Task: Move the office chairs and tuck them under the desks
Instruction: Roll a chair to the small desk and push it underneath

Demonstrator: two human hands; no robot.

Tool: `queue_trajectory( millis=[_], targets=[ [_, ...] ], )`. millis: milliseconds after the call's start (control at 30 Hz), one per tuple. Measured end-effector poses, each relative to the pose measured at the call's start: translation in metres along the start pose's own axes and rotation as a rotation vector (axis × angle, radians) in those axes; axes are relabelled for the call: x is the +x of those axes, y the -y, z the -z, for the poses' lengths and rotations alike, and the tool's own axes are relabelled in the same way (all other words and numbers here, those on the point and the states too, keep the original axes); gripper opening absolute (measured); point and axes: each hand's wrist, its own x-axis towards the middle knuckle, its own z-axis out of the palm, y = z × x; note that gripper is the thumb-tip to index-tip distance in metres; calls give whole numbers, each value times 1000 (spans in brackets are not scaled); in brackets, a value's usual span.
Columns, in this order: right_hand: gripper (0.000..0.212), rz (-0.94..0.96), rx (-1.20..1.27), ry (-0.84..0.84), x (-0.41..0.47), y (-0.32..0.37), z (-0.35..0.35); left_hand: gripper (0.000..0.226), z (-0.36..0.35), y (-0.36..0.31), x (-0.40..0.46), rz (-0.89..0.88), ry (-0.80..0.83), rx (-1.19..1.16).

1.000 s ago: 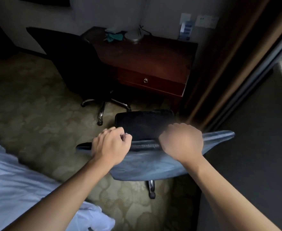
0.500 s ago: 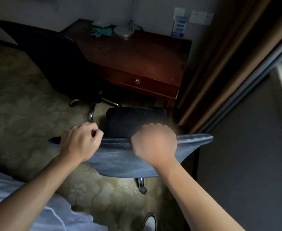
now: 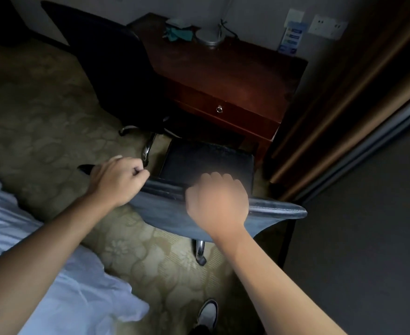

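A black office chair (image 3: 271, 210) stands right below me, its seat front close to the dark red wooden desk (image 3: 225, 76). My left hand (image 3: 118, 180) grips the left part of the backrest's top edge. My right hand (image 3: 218, 201) grips that edge nearer the middle. A second black office chair (image 3: 112, 68) stands at the desk's left side, its chrome legs showing beneath it.
A white bedsheet (image 3: 41, 274) fills the lower left. Brown curtains (image 3: 344, 93) and a dark grey wall close off the right. A lamp base (image 3: 208, 37) and a teal item sit at the desk's back. My shoe (image 3: 207, 313) is on the patterned carpet.
Both hands have pushed the near chair forward, so its seat is nearer the desk's drawer. I have stepped along behind it and my shoe has come into view.
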Motion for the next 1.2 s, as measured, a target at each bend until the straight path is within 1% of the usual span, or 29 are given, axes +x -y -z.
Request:
queue_trajectory(
  millis=[100,200,333,433,567,667,733,867,1000,1100,1200],
  targets=[
    [29,-12,-22,29,-14,-10,14,29,-3,-11,-28,-20,-30,-8],
    [30,-5,-38,57,-23,-28,30,29,-6,-34,-58,-3,-68,-11],
    [31,-2,-69,94,-23,-57,45,28,-11,-73,-85,33,-53,-6],
    [29,15,-118,114,-2,-74,47,26,-14,-94,-80,84,-49,25],
    [28,-2,-166,70,25,-82,34,28,-16,-103,-55,78,-63,23],
    [29,-31,-167,47,29,-83,31,30,-15,-100,-40,37,-74,22],
    [28,-30,-158,33,22,-74,25,29,-13,-86,-38,18,-77,16],
    [29,9,-92,-55,21,-41,12,26,-3,-51,-15,30,-143,2],
    [28,-4,-95,-101,31,-20,3,28,1,-29,13,-22,-111,40],
    [28,6,-85,-127,37,-18,-3,33,1,-24,24,-47,-115,42],
    [29,-2,-79,-137,49,-20,-5,32,5,-28,37,-87,-125,33]
  ],
)
